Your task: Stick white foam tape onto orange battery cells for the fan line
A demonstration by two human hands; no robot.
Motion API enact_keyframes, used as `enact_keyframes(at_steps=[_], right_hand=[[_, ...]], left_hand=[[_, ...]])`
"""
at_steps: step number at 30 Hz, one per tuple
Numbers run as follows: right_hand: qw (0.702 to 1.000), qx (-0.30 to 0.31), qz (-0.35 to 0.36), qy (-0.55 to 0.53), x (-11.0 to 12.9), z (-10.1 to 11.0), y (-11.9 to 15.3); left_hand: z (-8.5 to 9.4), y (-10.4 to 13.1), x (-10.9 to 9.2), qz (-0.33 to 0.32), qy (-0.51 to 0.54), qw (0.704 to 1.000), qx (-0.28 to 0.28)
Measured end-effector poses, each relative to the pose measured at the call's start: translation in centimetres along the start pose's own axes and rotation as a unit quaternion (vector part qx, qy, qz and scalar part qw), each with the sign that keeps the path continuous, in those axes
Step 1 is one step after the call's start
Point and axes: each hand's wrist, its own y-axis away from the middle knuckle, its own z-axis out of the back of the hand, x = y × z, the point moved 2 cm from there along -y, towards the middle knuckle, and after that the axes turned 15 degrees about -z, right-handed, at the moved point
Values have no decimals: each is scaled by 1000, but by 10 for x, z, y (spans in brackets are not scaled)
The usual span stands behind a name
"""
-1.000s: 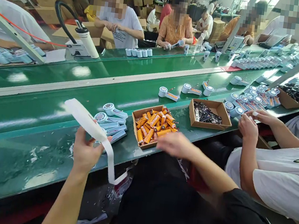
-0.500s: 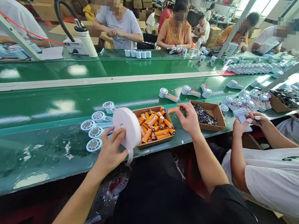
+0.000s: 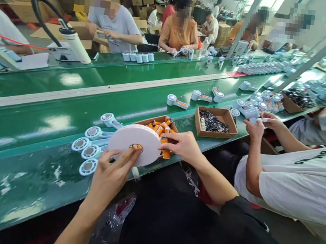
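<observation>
My left hand (image 3: 115,171) grips a wide white roll of tape (image 3: 131,140), with fingers at its centre hole. A short end of tape hangs below the roll. At the roll's right edge, my right hand (image 3: 182,148) is closed on an orange cylindrical battery (image 3: 164,149); its fingertips hide part of it. Behind the roll stands a cardboard box (image 3: 151,120) of loose orange batteries (image 3: 159,128), partly covered by the roll and my hand. Several light-blue handheld fan bodies (image 3: 90,151) lie on the bench left of the roll.
A second box (image 3: 215,134) holds small dark parts. More fan bodies (image 3: 177,101) with orange batteries lie along the green belt (image 3: 94,101). A co-worker's hands (image 3: 254,125) hold a fan part at right. Other people sit across the belt, near a slanted metal post (image 3: 317,50).
My right hand has brought the battery left and down, from beside the box to the roll's edge. The roll has turned its flat face more towards me. The view has shifted slightly.
</observation>
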Motion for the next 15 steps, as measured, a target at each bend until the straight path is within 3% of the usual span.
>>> enact_keyframes(at_steps=[4, 7, 9, 12, 15], right_hand=[[995, 13, 1, 96, 3, -1, 3], [983, 22, 5, 179, 7, 4, 4], [983, 37, -5, 177, 6, 11, 5], [994, 81, -41, 56, -5, 11, 11], [973, 50, -79, -210, -25, -15, 16]], left_hand=[[0, -3, 8, -12, 33, 999, -32], [-4, -10, 15, 33, 87, 995, -33], [-5, -14, 14, 58, 121, 991, -28], [-6, -17, 7, 53, 132, 989, -36], [-19, -14, -7, 30, 172, 982, -72]])
